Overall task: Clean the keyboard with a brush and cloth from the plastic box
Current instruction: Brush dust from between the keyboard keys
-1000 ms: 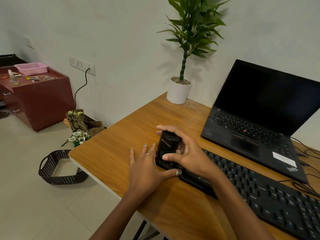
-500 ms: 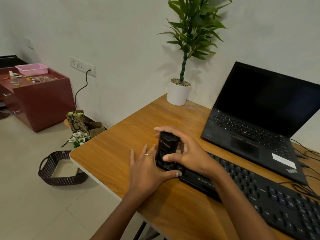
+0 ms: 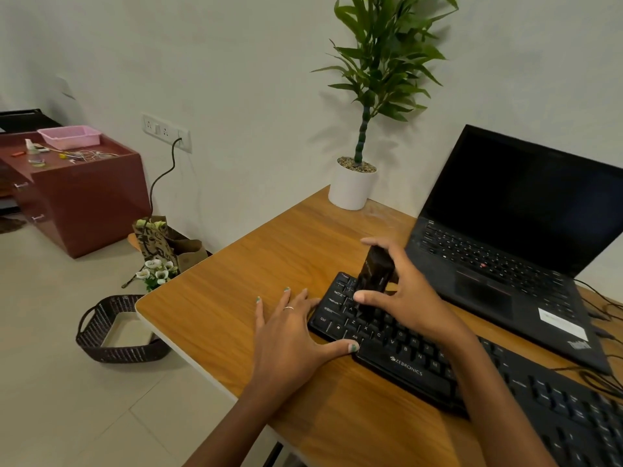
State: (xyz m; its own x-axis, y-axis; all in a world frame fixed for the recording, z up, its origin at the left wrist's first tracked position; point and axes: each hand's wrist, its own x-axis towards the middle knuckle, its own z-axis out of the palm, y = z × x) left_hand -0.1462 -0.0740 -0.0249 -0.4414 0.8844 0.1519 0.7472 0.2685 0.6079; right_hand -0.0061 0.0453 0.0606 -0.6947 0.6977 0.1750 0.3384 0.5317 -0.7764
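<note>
Wooden desk (image 3: 236, 298) against a pale wall — keyboard cleaning under way.
Black brush (image 3: 373, 272) stands upright on the keyboard's (image 3: 421, 362) left-end keys, gripped by the right hand (image 3: 409, 298), thumb in front and fingers curled over its top. Just left of it, the left hand (image 3: 290, 335) lies flat on the desk, fingers spread, thumb touching the keyboard's front edge. Beyond the right hand — an open laptop (image 3: 505, 251) and a potted plant (image 3: 354, 183).
</note>
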